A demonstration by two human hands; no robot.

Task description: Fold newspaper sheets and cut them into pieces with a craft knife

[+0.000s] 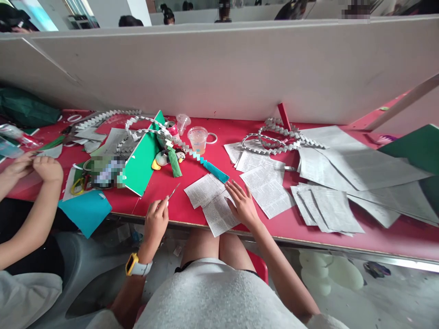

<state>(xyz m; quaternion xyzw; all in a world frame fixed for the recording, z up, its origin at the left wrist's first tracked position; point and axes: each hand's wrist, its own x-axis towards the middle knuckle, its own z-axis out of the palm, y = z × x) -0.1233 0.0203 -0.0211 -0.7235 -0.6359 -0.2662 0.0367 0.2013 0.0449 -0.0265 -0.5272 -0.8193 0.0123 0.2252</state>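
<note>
My left hand (157, 220), a watch on its wrist, is closed around a thin, pointed metal tool (174, 190) whose exact kind I cannot make out. Its tip points up and away over the red table (154, 192). My right hand (243, 204) lies with fingers stretched out over printed newspaper pieces (219, 212). Its fingertips are at the near end of a flat teal strip (215, 171); whether they press on it I cannot tell. From that strip a zigzag folded-paper chain (187, 148), pale green then grey, runs back to the left past a plush penguin (164, 158).
A green board (142, 164) leans left of the penguin. Behind stand a clear plastic cup (198, 138) and a can (172, 129). Rightward lie a coiled paper chain (270, 139), cut newspaper (329, 208) and large sheets (363, 160). Another person's hands (48, 168) work at far left.
</note>
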